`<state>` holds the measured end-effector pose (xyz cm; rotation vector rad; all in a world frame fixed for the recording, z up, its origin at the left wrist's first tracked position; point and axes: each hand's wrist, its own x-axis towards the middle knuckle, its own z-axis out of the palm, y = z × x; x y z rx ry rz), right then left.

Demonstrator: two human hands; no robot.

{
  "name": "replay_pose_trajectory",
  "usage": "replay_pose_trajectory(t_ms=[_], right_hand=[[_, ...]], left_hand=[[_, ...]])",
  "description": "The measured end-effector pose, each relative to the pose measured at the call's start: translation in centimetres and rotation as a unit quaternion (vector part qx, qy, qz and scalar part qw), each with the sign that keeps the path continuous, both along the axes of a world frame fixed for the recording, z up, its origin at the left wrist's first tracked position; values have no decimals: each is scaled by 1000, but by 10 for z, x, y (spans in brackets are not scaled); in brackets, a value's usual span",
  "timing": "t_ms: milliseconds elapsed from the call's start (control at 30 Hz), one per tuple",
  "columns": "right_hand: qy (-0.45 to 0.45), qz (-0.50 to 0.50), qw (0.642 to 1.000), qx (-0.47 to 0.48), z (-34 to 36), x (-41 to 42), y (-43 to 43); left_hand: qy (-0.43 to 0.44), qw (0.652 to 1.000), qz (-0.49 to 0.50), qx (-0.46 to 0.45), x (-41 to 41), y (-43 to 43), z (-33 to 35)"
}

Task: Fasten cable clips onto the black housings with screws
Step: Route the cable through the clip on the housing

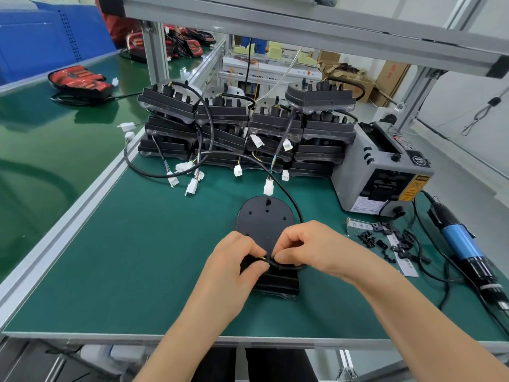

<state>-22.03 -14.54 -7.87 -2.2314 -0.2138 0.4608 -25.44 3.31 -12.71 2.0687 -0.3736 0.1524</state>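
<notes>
We see 1 black housing (265, 224) flat on the green mat (143, 244), near the bench's front edge, rounded end toward 12 o'clock. Its black cable (289, 199) loops off at 1 o'clock to a white connector (268, 187).

Left hand (234, 260) and right hand (311, 246) meet over the housing's near half, fingers curled and pinched on the cable where it meets the housing; whether a clip sits between them we cannot tell.

At 12 o'clock, well apart, stacked housings (248, 128) wall off the back. At 2 o'clock, a grey tape dispenser (385, 172). At 3 o'clock, loose cable clips (396, 244) and small screws (366, 238) lie scattered, with the blue electric screwdriver (462, 244) just beyond, near the right edge.

From 7 to 10 o'clock the mat lies bare to the aluminium rail (68, 216).
</notes>
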Motion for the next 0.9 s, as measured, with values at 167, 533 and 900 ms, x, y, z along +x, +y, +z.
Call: replay_pose_trajectory(t_ms=[167, 533, 900], right_hand=[[15, 11, 999, -37, 5, 5, 3], [-13, 55, 983, -173, 18, 11, 13], [8, 13, 995, -96, 10, 5, 5]], left_hand=[[-3, 1000, 2, -2, 0, 1, -1], [-16, 1000, -23, 9, 2, 4, -3], [-164, 976, -68, 128, 3, 11, -3]])
